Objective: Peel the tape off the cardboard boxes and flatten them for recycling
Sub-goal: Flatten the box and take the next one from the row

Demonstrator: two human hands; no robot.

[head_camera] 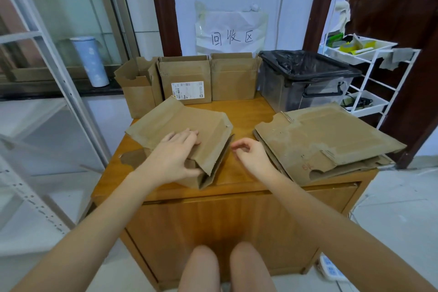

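Hands at work on a half-collapsed box: the left hand (176,156) presses down on the brown cardboard box (182,135) lying near the front left of the wooden table (239,180), thumb hooked under the near edge and fingers spread on the top panel, so it is clamped on the board. The right hand (251,154) hovers just beside the box's open end, empty, its fingers loosely curled and touching nothing.

The box is partly folded — its upper panel slopes flat while the near end still stands open as a sleeve. To the right lies a stack of flattened boxes (327,142), its top sheet scarred with pale strips where tape seems to have come away. Three more boxes (187,78) stand upright in a row at the back of the table, one bearing a white shipping label (187,90), beside a clear bin lined with a black bag (305,78).

The step in hand appears to be the flattening of this box; no tape can be made out on it. The next move likely calls for the right hand to press the open end down until both walls lie flush — then the sheet can join the stack.
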